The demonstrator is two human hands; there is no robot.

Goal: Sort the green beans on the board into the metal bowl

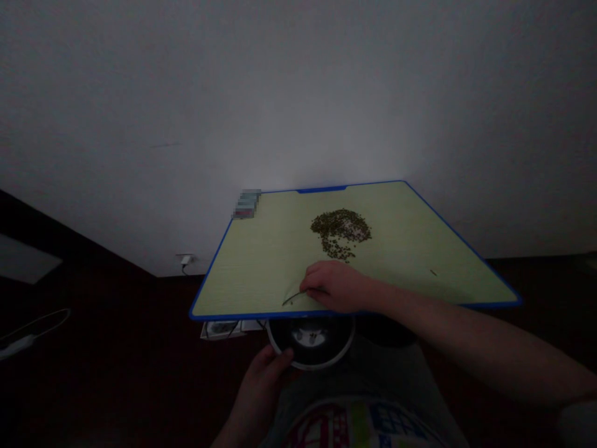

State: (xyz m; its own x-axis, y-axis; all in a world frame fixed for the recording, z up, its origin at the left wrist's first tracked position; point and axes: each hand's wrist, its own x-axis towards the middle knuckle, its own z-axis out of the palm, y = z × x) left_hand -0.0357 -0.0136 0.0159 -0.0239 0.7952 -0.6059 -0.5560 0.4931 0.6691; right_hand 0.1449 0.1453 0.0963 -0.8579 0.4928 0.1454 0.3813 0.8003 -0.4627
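My right hand (336,287) is closed over the front of a pale yellow-green tabletop (261,255) with a blue rim. A thin, dark, curved strip (293,297) pokes out from its fingers, its far end low against the surface; its exact kind is unclear. A tiny dark bit lies beside the strip. Beyond the hand lies a loose heap of small brownish-green grains (339,223), with a thinner trail towards me. Below the table's front edge, my left hand (268,372) grips the left rim of a shiny metal bowl (321,361), thumb over the edge. A few small bits show inside the bowl.
A blurred-out stack (247,204) occupies the table's back left corner. One small dark sliver (433,272) lies at the right. A wall stands behind the table, with a plugged-in socket (185,259) at left. White items (224,330) sit under the front edge.
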